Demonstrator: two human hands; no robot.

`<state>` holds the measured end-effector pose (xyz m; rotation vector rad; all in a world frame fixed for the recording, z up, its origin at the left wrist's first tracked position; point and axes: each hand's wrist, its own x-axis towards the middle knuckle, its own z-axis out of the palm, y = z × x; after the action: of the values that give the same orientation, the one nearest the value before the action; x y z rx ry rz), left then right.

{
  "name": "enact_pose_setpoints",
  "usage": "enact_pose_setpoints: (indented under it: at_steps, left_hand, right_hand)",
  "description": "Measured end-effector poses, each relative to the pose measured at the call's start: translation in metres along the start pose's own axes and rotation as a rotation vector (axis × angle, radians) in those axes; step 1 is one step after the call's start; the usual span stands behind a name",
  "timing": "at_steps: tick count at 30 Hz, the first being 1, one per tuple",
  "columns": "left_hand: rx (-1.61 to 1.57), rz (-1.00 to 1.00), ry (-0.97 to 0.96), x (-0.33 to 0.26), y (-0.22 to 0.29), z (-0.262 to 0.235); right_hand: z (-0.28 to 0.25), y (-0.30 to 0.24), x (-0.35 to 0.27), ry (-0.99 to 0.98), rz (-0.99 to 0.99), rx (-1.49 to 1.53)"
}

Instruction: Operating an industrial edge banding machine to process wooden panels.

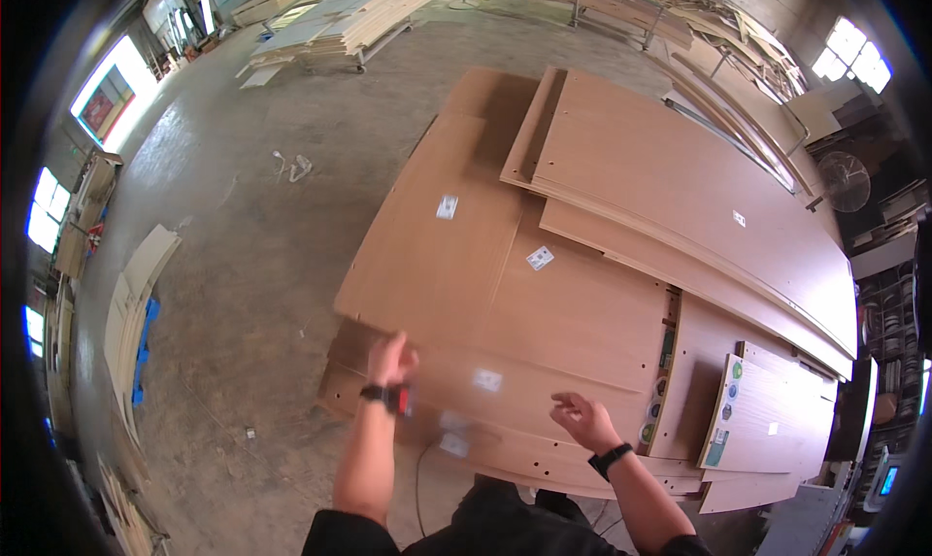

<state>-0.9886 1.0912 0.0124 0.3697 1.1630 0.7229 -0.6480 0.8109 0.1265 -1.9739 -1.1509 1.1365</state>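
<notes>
My left hand (393, 360) is above the lower left part of a brown wood-look panel (427, 265); motion smears its fingers, and I cannot tell whether it touches the panel. My right hand (581, 420) is over the front part of the stacked panels, its fingers loosely bent and apart, with nothing held in them. Between the hands, a white label (487, 379) sits on a panel. Two more labels (447, 206) (540, 257) are farther up. The front left part of the stack looks blurred.
More large brown panels (680, 187) lie on the right of the stack, overhanging it. A smaller panel (767, 415) with round stickers lies at right. Pale boards rest on a wheeled cart (359, 32) at the back. A fan (843, 182) stands at right. Concrete floor (243, 294) stretches left.
</notes>
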Motion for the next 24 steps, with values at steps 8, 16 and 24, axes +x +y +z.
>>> enact_pose_setpoints:
  at_steps: [8, 16, 24]
  left_hand:
    - [-0.142, 0.301, -0.101, -0.214, -0.064, -0.102]
    - [-0.102, 0.627, 0.310, -0.309, -0.100, -0.097]
    - [-0.036, 0.415, 0.090, -0.362, -0.136, -0.131]
  right_hand:
    - [0.075, -0.043, 0.121, -0.264, 0.303, 0.962]
    - [0.131, -0.077, 0.092, -0.512, 0.197, 1.163]
    - [0.066, -0.051, -0.066, -0.333, 0.075, 1.240]
